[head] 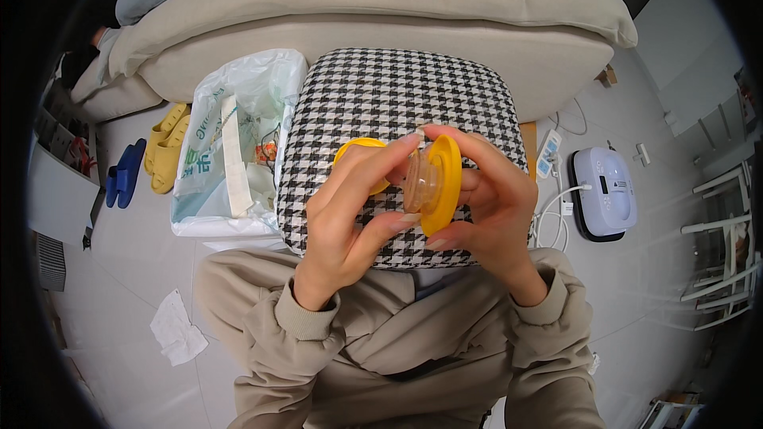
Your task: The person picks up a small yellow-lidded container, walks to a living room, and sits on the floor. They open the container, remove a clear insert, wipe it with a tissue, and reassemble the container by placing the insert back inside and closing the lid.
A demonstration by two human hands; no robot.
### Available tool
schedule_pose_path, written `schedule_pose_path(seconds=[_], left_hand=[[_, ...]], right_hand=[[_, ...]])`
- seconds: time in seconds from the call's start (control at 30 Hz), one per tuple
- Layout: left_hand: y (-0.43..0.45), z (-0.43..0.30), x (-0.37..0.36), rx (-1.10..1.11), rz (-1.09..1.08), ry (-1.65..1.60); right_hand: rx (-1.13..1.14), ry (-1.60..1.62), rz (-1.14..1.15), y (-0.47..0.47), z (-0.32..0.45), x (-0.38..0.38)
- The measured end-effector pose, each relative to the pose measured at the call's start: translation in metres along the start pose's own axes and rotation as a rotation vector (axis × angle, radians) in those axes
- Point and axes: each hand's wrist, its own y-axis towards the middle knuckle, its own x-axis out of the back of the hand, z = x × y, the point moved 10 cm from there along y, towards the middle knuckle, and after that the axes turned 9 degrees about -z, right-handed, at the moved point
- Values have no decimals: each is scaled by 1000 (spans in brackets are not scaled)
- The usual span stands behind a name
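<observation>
Above a houndstooth-patterned stool (405, 89), both hands meet on a small part with a yellow round flange (448, 187) and a stepped clear plastic body (422, 183). The flange stands on edge, its clear side facing left. My right hand (503, 199) grips the yellow flange between thumb and fingers. My left hand (343, 214) has its thumb and index finger at the rim of the clear body. Behind the left fingers, a second yellow round piece (360, 143) is partly hidden; whether it rests on the stool or in that hand is unclear.
Left of the stool stands a bin (185, 223) lined with a white plastic bag, with waste inside. Yellow slippers (170, 146), blue slippers (125, 173) and crumpled paper (177, 328) lie on the floor. A power strip (547, 154) and a corded white appliance (605, 190) are right. A beige sofa (387, 42) is ahead.
</observation>
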Motion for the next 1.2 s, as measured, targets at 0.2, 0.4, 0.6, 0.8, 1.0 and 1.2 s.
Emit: schedule_pose_path(seconds=[0.2,0.4,0.6,0.8,1.0,1.2], left_hand=[[1,-3,-3,-24,-4,-29],[-2,4,-3,36,4,-41],[-2,5,-3,51,2,-41],[-4,7,-3,63,-1,-37],[-5,8,-3,81,-3,-64],[-4,6,0,49,-33,-82]], right_hand=[[66,-67,-40,0,4,3],[93,-122,-45,-1,6,3],[96,-148,-46,-1,7,4],[92,-162,-53,0,7,4],[99,-160,-42,-1,7,4],[150,-174,-20,1,10,1]])
